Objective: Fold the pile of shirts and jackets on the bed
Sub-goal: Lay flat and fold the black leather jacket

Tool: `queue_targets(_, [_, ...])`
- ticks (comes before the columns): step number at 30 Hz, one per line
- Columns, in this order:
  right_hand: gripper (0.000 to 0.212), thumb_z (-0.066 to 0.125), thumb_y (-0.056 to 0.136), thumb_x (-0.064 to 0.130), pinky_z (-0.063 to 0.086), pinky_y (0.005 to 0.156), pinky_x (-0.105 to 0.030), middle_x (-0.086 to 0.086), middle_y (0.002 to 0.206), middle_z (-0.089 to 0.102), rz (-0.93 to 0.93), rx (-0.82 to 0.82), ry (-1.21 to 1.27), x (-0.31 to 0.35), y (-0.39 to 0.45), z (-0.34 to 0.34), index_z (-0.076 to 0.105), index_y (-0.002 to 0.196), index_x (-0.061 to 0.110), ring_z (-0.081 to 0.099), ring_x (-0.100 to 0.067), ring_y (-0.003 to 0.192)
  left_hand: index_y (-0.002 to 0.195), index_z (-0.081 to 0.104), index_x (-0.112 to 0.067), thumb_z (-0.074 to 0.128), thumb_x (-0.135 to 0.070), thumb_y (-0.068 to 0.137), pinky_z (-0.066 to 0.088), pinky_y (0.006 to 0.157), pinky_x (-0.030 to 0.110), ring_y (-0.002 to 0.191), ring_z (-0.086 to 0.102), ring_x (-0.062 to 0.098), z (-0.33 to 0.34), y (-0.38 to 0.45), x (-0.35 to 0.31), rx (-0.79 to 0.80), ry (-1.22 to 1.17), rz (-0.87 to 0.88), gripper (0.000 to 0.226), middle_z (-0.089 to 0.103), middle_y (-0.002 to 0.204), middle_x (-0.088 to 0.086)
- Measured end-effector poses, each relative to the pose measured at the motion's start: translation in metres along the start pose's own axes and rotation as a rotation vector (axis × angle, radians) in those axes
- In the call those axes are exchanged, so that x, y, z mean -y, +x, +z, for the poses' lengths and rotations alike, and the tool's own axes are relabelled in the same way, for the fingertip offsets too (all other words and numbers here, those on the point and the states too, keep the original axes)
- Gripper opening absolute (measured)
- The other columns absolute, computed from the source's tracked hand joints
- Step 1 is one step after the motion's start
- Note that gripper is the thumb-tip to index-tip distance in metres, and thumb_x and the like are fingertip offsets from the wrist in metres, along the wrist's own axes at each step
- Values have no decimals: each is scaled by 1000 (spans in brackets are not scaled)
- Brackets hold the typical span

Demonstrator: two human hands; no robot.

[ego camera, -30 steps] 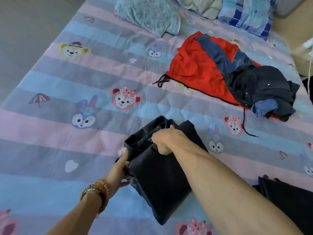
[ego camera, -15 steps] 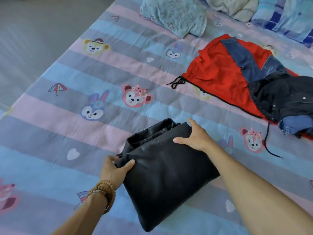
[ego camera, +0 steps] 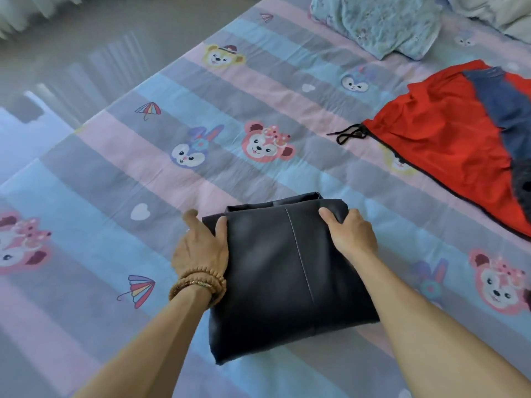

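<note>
A folded black jacket (ego camera: 275, 271) lies as a squarish bundle on the striped cartoon bedsheet (ego camera: 143, 173). My left hand (ego camera: 199, 245), with bead bracelets at the wrist, grips its left edge, thumb on top and fingers at the side. My right hand (ego camera: 349, 234) grips the upper right corner, thumb on top. At the right edge lies the pile: a red garment (ego camera: 439, 145) with a black drawstring, a blue denim piece (ego camera: 505, 104) on it and a dark garment (ego camera: 524, 179) cut off by the frame.
A light blue floral garment (ego camera: 379, 24) lies at the far side of the bed, with pale bedding (ego camera: 500, 12) behind it. The bed's left edge runs diagonally, with grey floor (ego camera: 71, 53) beyond it.
The view has swung left. Both hands have shifted to opposite sides of the black bundle, which now lies squared to me rather than tilted; the right hand moved from the top onto its right corner.
</note>
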State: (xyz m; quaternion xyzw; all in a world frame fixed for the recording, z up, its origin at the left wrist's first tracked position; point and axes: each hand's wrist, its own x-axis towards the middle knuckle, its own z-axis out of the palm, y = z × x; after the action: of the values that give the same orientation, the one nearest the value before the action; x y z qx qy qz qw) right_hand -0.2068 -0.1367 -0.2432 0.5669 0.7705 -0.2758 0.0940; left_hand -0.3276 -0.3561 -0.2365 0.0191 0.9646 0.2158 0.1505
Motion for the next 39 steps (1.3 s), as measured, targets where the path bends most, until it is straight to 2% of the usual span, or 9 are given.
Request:
queue_targets(3, [64,51,89,65,43,81,-42,-13,117,58,-34,-132,-70,3,0,0,45,119,10,55,-35,107,144,34,-30,37,-52,92,19,111,50,138,30,33,5,-34,10,-79,257,429,56,31,150,15])
queue_targets(5, [55,59,90,51,39,93,-49,-14,129,53,-233,-302,-153,5,-7,1,47,126,12,47,-35,120,152,11,-34,15,-65,90,-11,114,51,148,-3,31,9,-42,19,106,396,431,70,-6,160,13])
queue_targets(7, [51,60,92,40,28,106,-57,-17,142,46,-521,-415,-255,4,-17,7,49,133,11,39,-36,134,152,-10,-30,9,-70,89,-9,117,53,148,-12,29,15,-34,22,235,391,308,77,-26,157,12])
queue_targets(12, [76,7,93,63,2,120,-57,-3,164,-4,-678,-80,-433,-30,-16,25,2,156,20,-9,-21,151,150,-22,-18,19,-71,88,4,121,44,149,-8,27,33,-23,23,259,231,191,91,-27,157,11])
queue_targets(16, [69,-2,88,65,-4,121,-48,13,153,-37,-662,33,-328,-38,11,47,-30,144,34,-34,-10,142,150,-19,-14,22,-71,88,-5,120,39,147,-16,31,55,-17,22,231,170,160,94,-28,156,15])
queue_targets(21, [66,23,96,62,24,117,-49,-2,163,-14,-497,-66,-122,-33,-11,32,1,154,40,0,-26,151,152,-14,-21,30,-66,90,3,121,41,148,-7,33,44,-19,21,215,153,180,89,-22,158,14])
queue_targets(25, [67,37,98,57,40,100,-44,-8,148,42,-203,-7,25,-37,-39,22,-1,152,47,46,-35,128,149,-3,-47,32,-66,90,31,107,51,131,36,44,30,-34,23,157,131,92,72,9,157,21])
queue_targets(31, [61,34,103,45,30,111,-41,-4,159,30,-14,164,244,-40,-69,-7,2,155,38,37,-33,139,146,16,-49,55,-58,86,40,104,47,121,48,42,-9,-12,17,400,-160,52,72,52,133,20])
queue_targets(39, [55,27,106,35,43,90,-42,-12,118,59,120,-213,208,-128,-198,-85,-1,153,45,56,-33,108,149,20,-44,50,-46,94,38,106,47,123,47,39,-48,-117,-42,543,-135,433,63,51,137,17])
